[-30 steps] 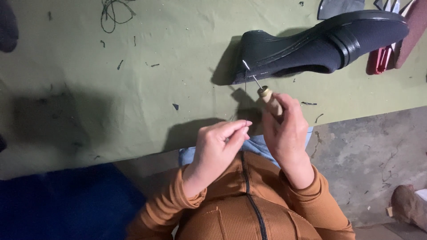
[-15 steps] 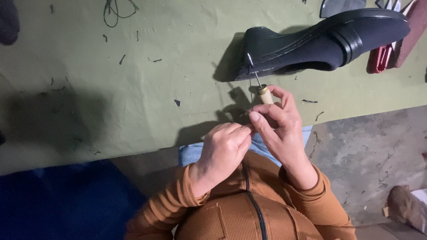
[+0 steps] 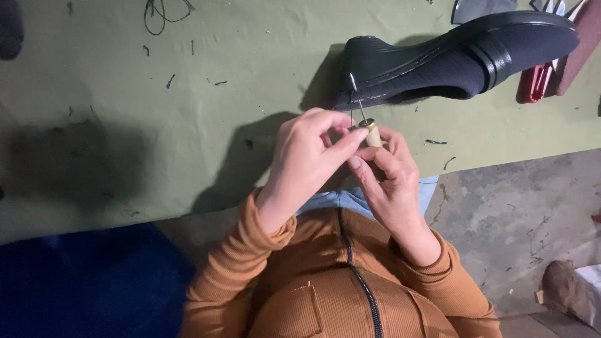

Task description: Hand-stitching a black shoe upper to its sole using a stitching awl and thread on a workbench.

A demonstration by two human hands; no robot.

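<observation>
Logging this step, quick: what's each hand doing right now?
Left hand: closed, fingertips pinching at the awl ferrule.
Right hand: closed around the awl's wooden handle.

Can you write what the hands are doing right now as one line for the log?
right hand: holds wooden-handled awl, needle up | left hand: fingertips at awl's metal collar | black shoe: on green mat, untouched

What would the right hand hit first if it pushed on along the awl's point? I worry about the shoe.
Probably the black shoe: the right hand aims the awl toward its sole edge, though depth is unclear.
</observation>
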